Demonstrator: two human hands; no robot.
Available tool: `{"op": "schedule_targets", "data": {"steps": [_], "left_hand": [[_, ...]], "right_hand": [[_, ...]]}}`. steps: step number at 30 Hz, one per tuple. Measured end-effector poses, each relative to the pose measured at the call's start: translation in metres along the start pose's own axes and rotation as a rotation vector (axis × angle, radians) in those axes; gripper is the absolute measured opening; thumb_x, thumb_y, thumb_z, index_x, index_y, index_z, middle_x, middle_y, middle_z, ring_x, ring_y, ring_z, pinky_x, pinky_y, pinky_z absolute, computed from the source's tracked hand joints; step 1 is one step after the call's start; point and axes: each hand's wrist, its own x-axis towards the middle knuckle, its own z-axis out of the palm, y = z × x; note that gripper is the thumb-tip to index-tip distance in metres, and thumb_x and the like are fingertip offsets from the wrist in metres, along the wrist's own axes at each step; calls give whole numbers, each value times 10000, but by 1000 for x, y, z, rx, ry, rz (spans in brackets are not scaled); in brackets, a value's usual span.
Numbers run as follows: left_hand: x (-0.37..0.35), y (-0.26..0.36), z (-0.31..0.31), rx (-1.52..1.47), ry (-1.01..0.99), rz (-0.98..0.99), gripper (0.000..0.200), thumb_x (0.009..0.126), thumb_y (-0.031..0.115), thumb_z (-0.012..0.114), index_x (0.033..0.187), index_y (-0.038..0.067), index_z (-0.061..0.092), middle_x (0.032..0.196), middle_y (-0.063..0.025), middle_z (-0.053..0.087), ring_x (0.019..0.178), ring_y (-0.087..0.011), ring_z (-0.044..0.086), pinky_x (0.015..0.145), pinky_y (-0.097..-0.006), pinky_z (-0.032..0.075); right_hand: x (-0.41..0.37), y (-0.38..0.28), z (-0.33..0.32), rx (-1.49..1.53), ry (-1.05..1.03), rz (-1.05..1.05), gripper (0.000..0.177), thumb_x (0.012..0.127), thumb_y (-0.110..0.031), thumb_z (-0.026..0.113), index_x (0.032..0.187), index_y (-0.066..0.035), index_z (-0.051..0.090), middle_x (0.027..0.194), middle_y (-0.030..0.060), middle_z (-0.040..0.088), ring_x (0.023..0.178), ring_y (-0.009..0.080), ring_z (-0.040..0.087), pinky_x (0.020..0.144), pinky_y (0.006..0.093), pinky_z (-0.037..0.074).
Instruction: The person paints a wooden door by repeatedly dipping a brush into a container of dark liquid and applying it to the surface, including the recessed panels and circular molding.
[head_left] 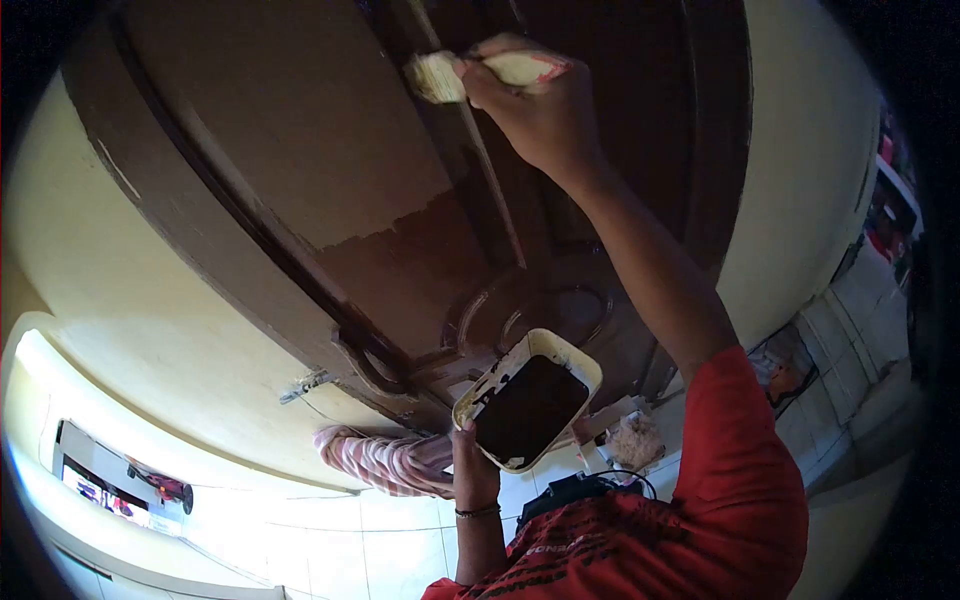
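My right hand [540, 105] is raised high and closed around the handle of a paintbrush [437, 78]. Its pale bristles are against or very close to the brown panelled door [330, 130], beside a raised moulding. Low in front of my body, my left hand [474, 468] grips the near corner of a cream plastic tub [590, 372], thumb at the rim. Dark brown paint [530, 410] lies inside the tub, with smears along its inner wall. A jagged edge on the door panel parts a lighter brown area above from a darker one below.
A striped cloth [385, 460] lies on the tiled floor [390, 545] at the foot of the door. Cream walls [810, 150] flank the door. A fluffy pale object [636, 441] is near my right side. A television [105, 495] stands far left.
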Motion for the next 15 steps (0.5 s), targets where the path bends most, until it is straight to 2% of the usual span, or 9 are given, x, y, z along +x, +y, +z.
{"op": "schedule_targets", "data": {"steps": [2,3,5,6,7,9,12,13,15], "left_hand": [[-1,0,0,2,11,-11,546,1013,378,395,1387,-19,420,1387,-158,519,1300,-260,478,1123,-378,337],[-1,2,1,-26,-1,-23,522,999,340,438,1378,-18,421,1369,-154,525,1278,-258,493,1106,-381,353],[2,2,0,-55,-13,-38,503,985,303,481,1368,-17,422,1351,-149,531,1255,-256,509,1090,-385,369],[3,1,-1,-7,-25,-32,526,1000,338,439,1386,-19,411,1379,-152,516,1279,-259,491,1108,-381,350],[3,1,-3,40,-37,-27,553,1015,374,396,1403,-21,399,1406,-154,501,1303,-263,474,1126,-378,331],[1,3,0,31,-48,-25,559,1015,376,395,1406,-23,394,1409,-156,497,1305,-263,472,1128,-378,329],[3,1,0,19,-43,-32,569,1013,384,398,1410,-23,388,1415,-160,490,1311,-263,467,1131,-377,324],[3,1,-1,18,-25,-51,574,1011,390,401,1411,-22,387,1416,-162,489,1314,-262,465,1133,-377,322],[1,0,-2,23,-18,-54,580,1008,396,407,1413,-18,386,1419,-165,486,1319,-262,460,1135,-382,320]], "right_hand": [[9,0,5,62,101,17,142,873,-145,721,918,-13,693,733,33,698,684,59,652,578,219,509],[16,4,11,56,102,20,142,873,-145,721,918,-13,693,733,33,698,684,59,652,578,219,509],[31,14,23,-7,198,-328,139,885,-100,688,860,33,655,734,120,675,650,141,653,552,295,504],[25,2,20,-60,120,-156,133,881,-101,692,857,27,661,748,120,688,666,155,677,556,299,510],[17,4,21,-63,117,-152,133,881,-101,692,857,27,661,748,120,688,666,155,677,556,299,510],[6,7,20,-44,-3,-76,140,879,-159,716,907,-23,695,717,31,694,660,58,642,558,220,495],[0,-4,8,-127,-62,-106,150,876,-163,715,893,-16,693,687,32,686,637,56,638,553,216,492],[3,-7,8,-130,-58,-101,150,876,-163,715,893,-16,693,687,32,686,637,56,638,553,216,492],[12,-10,14,-94,78,-132,166,873,-170,715,877,-6,688,659,39,676,604,56,629,535,219,487]]}}
